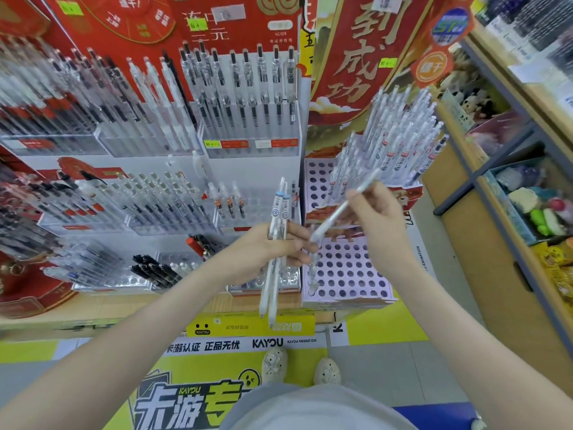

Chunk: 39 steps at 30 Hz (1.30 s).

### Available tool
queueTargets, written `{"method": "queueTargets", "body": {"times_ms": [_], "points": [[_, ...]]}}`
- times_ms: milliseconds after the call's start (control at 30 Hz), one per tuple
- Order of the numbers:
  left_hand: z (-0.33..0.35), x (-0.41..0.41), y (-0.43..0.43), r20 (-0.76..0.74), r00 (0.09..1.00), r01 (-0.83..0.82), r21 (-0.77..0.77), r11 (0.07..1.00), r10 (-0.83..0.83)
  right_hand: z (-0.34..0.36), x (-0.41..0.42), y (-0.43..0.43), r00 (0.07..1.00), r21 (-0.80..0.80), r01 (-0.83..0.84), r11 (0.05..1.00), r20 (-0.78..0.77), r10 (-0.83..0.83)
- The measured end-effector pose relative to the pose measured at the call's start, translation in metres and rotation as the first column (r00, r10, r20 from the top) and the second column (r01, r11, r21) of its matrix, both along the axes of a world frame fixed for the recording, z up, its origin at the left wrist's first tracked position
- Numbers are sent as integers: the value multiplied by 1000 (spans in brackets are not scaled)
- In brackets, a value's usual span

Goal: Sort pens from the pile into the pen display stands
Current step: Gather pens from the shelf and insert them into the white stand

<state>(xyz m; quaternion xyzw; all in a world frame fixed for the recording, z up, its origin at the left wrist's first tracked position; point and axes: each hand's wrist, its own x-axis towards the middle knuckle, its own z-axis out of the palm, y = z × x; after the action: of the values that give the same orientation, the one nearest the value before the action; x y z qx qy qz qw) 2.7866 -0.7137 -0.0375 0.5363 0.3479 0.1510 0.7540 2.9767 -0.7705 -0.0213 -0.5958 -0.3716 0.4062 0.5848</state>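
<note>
your left hand [273,246] is closed around a small bundle of white pens [276,243]; your right hand [376,221] pinches a single white pen [342,206] over the pink perforated stand [347,271]. tilt it nearer upright, tip down, and aim at one empty hole — release only once it is seated.

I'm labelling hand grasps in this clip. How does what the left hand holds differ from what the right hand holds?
The left hand grips a bundle of pens, near upright; the right hand pinches a single pen, slanted. The bundle shows printed labels; the single pen looks plain white, blurred. Both are slim, pale pens.
</note>
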Motion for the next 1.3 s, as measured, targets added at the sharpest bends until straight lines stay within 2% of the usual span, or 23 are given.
{"method": "queueTargets", "body": {"times_ms": [100,167,233,300,533,667,733,933,1000,1067,1100,1167,1300], "points": [[-3,-4,0,-66,997,-43,27,999,45,-6,17,-10,992,61,113,992,56,-117],[-4,-4,-1,-87,995,-44,49,998,49,-20,21,-16,973,8,41,999,229,-42],[-4,-4,-1,-92,995,-40,57,998,46,-44,23,-18,909,-128,-45,991,407,94],[-5,-4,-1,-90,995,-39,74,996,46,-64,23,-19,843,-233,-93,968,499,201],[-9,-7,-2,-32,997,-64,75,995,67,-82,20,-7,736,-255,-167,953,610,292],[-8,-9,-3,-4,996,-83,70,994,84,-92,19,-3,608,-372,-238,897,663,436],[-7,-9,-5,0,997,-83,74,994,83,-99,17,-3,569,-399,-234,886,683,458],[-3,-8,-8,-4,995,-95,118,989,96,-89,16,-2,628,-406,-169,898,658,416],[1,-8,-9,16,993,-116,130,985,115,-76,15,-8,643,-306,-127,944,699,313],[7,-6,-10,40,991,-135,141,981,130,-56,6,-17,694,-120,-116,986,700,167],[11,-5,-10,56,989,-144,146,979,137,-45,0,-20,738,-33,-132,991,664,120],[20,-1,-10,99,982,-174,163,971,160,-26,-15,-24,818,60,-194,979,561,128],[38,5,-6,233,929,-327,146,933,289,-16,-41,-26,918,13,-346,938,208,336]]}}
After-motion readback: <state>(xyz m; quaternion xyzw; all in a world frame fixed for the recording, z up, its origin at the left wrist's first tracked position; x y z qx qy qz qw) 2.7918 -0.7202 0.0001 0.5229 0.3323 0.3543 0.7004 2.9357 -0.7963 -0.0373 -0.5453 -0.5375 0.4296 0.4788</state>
